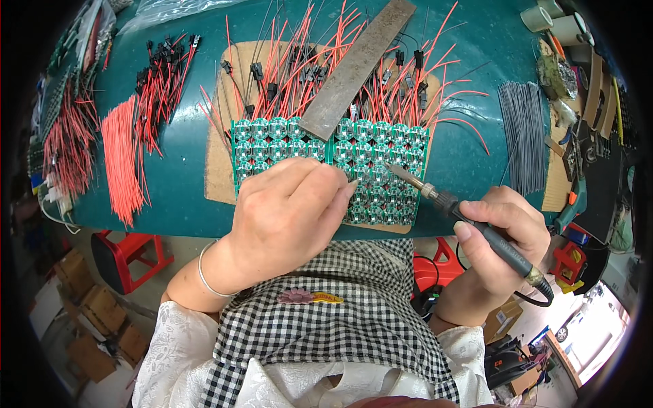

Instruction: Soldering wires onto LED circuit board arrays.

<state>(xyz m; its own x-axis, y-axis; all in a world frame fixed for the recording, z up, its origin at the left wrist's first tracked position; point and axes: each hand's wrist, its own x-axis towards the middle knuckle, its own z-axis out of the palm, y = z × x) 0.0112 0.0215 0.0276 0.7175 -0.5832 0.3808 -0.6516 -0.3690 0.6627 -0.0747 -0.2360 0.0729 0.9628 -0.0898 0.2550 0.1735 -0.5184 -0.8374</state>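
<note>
A soldering iron (pixel 476 228) is gripped in my right hand (pixel 507 234), its tip resting at or just above the right half of a green circuit board panel (pixel 381 146). Over the panel's lower middle, my left hand (pixel 292 204) is closed with its fingers pinched together. Whatever it may hold is hidden beneath the fingers. Rows of small round boards make up the panel, which lies on a brown cardboard sheet (pixel 221 180). A flat metal bar (pixel 360 68) lies slantwise across the panel's top edge and the red and black connector wires (pixel 286 68) behind it.
Loose red wires (pixel 121 163) and black-plug leads (pixel 160 95) lie left on the green table (pixel 183 163). Grey wires (pixel 522 136) are bundled on the right, beside pliers (pixel 575 163) and other tools. Solder spools (pixel 568 30) stand far right. A red stool (pixel 136 258) is below the table.
</note>
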